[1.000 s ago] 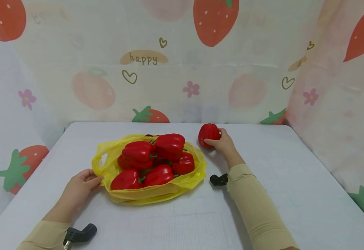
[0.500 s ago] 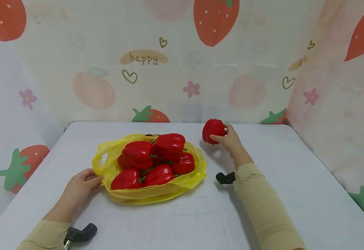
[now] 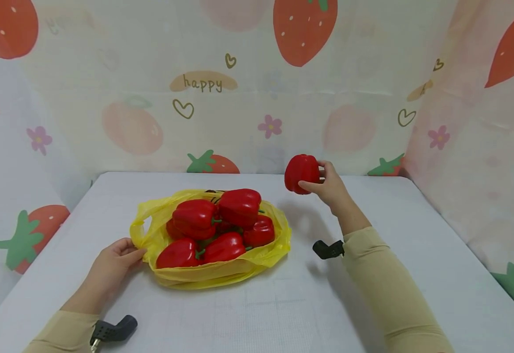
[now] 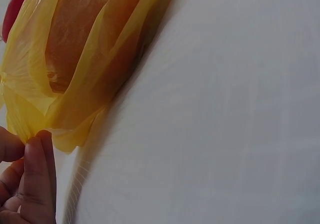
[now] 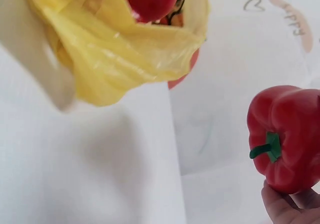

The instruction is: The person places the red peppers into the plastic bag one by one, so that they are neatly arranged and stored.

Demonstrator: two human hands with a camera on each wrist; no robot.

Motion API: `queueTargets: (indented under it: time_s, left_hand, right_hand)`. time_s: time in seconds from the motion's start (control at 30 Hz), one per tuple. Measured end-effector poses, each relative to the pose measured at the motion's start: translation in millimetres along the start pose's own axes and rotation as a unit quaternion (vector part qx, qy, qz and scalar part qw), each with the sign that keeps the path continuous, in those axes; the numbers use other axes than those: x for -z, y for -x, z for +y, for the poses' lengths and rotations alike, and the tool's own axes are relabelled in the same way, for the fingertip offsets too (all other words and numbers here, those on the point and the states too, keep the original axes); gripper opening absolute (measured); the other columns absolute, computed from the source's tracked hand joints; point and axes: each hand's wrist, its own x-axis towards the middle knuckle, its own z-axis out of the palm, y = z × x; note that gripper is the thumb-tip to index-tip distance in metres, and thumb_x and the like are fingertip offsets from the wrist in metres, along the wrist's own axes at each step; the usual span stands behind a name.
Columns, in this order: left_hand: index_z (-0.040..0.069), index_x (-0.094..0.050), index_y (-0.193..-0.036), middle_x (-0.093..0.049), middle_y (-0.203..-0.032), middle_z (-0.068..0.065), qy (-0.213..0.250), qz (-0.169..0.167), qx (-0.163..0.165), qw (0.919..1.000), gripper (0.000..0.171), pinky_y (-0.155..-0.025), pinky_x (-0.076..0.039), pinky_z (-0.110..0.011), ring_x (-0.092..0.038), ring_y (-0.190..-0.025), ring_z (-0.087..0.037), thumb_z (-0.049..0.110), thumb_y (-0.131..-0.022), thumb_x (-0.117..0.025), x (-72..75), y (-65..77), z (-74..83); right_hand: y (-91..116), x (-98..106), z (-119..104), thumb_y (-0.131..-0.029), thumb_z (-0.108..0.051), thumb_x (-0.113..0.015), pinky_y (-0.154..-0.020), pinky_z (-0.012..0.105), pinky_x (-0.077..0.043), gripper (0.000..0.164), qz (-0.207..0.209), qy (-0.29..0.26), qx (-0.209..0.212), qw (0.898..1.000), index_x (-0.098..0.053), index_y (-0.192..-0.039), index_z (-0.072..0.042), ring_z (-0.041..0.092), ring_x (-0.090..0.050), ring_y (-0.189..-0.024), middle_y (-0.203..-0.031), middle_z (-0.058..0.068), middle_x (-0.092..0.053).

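A yellow plastic bag (image 3: 221, 275) lies opened out on the white table with several red bell peppers (image 3: 195, 219) heaped inside. At its left edge my left hand (image 3: 113, 267) pinches the bag's handle; the left wrist view shows thumb and fingertips (image 4: 36, 156) meeting on the thin plastic. Up in the air, right of the bag and near the table's back edge, my right hand (image 3: 333, 191) grips a single red bell pepper (image 3: 302, 174). In the right wrist view that pepper's green stem (image 5: 267, 148) faces the camera.
The white table (image 3: 265, 318) ends at a back edge against a cloth wall (image 3: 239, 122) printed with strawberries. More printed cloth stands along the left and right sides. A black curved piece sits at each wrist, such as the right one (image 3: 327, 249).
My right hand has lifted the bell pepper off the table and moved slightly right with it. My left hand and the bag stay where they were.
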Motion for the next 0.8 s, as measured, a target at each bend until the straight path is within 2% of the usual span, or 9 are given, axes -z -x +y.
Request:
queueTargets:
  time_s: [0.37, 0.8]
  left_hand:
    - [0.002, -0.04, -0.132, -0.051, -0.128, -0.017, -0.008, 0.002, 0.003, 1.0, 0.06, -0.081, -0.05, -0.021, -0.056, -0.096, -0.009, 0.041, -0.089, -0.056, -1.0, -0.6, 0.3]
    - [0.003, -0.04, -0.132, -0.05, -0.129, -0.017, -0.016, 0.004, 0.0, 0.9999, 0.06, -0.082, -0.049, -0.022, -0.055, -0.099, -0.011, 0.041, -0.089, -0.055, -1.1, 1.7, 3.2]
  right_hand:
    - [23.0, 0.8, -31.2, -0.076, -0.019, -0.074, -0.085, 0.043, -0.049, 0.078, -0.06, -0.019, 0.082, 0.995, -0.027, -0.137, -0.015, 0.029, -0.044, -0.112, -0.129, 0.01, -0.042]
    - [42.7, -7.6, -54.1, -0.074, -0.012, -0.074, -0.082, 0.041, -0.051, 0.076, -0.118, -0.04, 0.134, 0.983, -0.029, -0.135, -0.017, 0.027, -0.047, -0.11, -0.128, 0.007, -0.045]
